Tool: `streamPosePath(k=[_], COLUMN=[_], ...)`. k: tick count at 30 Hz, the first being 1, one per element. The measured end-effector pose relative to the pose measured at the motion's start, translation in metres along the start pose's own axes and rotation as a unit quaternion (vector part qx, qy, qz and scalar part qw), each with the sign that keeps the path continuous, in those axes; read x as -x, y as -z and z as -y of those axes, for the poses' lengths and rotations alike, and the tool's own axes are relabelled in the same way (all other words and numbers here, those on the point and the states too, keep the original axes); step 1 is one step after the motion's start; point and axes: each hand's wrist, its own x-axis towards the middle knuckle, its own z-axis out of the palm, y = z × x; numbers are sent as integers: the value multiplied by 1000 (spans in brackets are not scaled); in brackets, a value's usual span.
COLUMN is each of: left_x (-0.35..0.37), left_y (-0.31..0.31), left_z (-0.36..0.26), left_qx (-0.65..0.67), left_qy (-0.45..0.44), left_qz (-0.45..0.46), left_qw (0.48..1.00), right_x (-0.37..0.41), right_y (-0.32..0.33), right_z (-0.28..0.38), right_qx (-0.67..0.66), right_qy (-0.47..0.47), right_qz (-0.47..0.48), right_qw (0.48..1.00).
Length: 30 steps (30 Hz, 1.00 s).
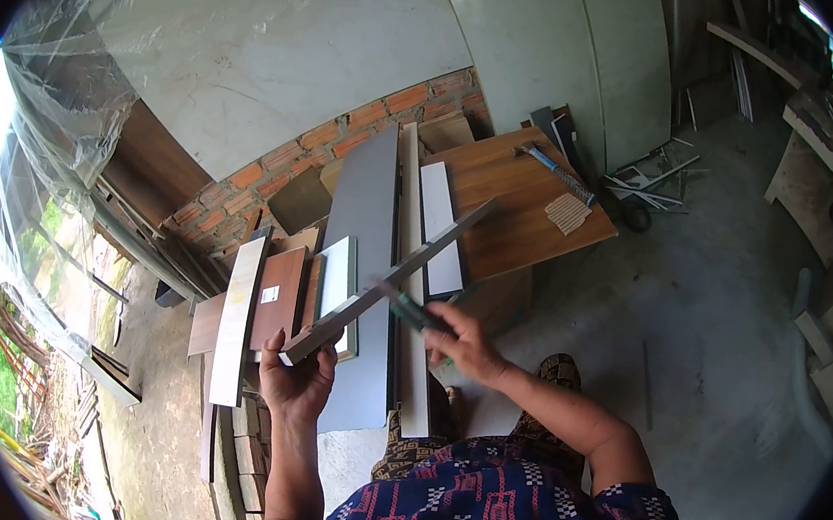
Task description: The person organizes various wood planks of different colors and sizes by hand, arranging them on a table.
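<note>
A long narrow grey strip (395, 278) slants up and to the right above the boards. Its lower end rests in my left hand (297, 378), with the thumb on one side and the fingers on the other. My right hand (469, 344) is wrapped round the green handle of a tool (419, 315); the tool's front part is blurred and lies against or just over the middle of the strip. Beneath them are a long grey board (369, 177) and a narrow pale board (408, 378).
A hammer (555, 170) and a piece of corrugated cardboard (567, 214) lie on the brown wooden board (507, 184) at the right. Reddish-brown (279, 298) and white boards (238, 324) are at the left. Scraps (656, 187) litter the floor at the back right.
</note>
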Motion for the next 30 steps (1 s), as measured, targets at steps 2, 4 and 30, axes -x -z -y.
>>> streamPosePath(k=[2,4,30], left_x=[1,2,63], left_y=[7,15,121], left_z=[-2,-4,-23], left_qx=[10,17,-126], left_qy=[7,14,-67], left_qz=[6,8,39], left_qw=[1000,1000,989], right_x=[-13,-29,-71], right_y=[24,53,-56], right_z=[-14,-22,28], right_qx=[-68,-105,-135], right_qy=[-47,-95,-156], right_qz=[-81,-197,108], right_qw=[993,970,973])
